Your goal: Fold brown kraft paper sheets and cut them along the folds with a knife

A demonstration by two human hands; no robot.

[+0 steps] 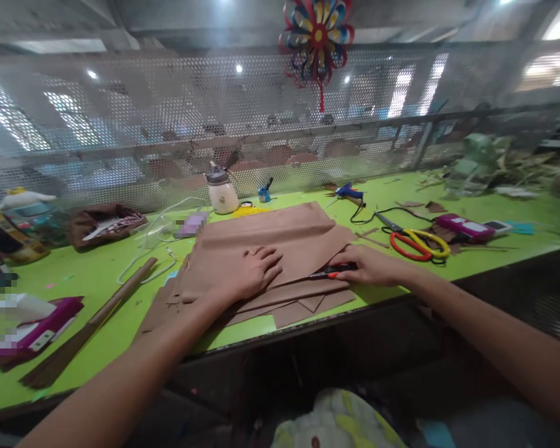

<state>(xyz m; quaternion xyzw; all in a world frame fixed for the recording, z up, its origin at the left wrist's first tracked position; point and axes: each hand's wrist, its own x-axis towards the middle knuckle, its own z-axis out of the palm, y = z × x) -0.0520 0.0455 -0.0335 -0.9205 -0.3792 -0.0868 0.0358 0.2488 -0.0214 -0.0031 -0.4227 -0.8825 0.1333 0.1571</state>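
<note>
A stack of brown sheets (261, 234), paper or thin fabric, lies near the front edge of the green table, its lower layers uneven. My left hand (256, 274) rests flat on the top sheet with its fingers stretched out. At the right side of the stack, my right hand (366, 266) is closed around a slim tool with a black and orange handle (333, 275). The tool points left along a fold or edge of the brown sheets. Its exact kind is unclear, since the fingers cover part of it.
Scissors with red and yellow handles (417, 244) lie right, by a purple box (464, 228). A glue gun (349, 191), a pale jug (223, 193) and a small blue bottle (264, 194) stand behind. Left are a brown strip (121, 292) and another purple box (40, 326).
</note>
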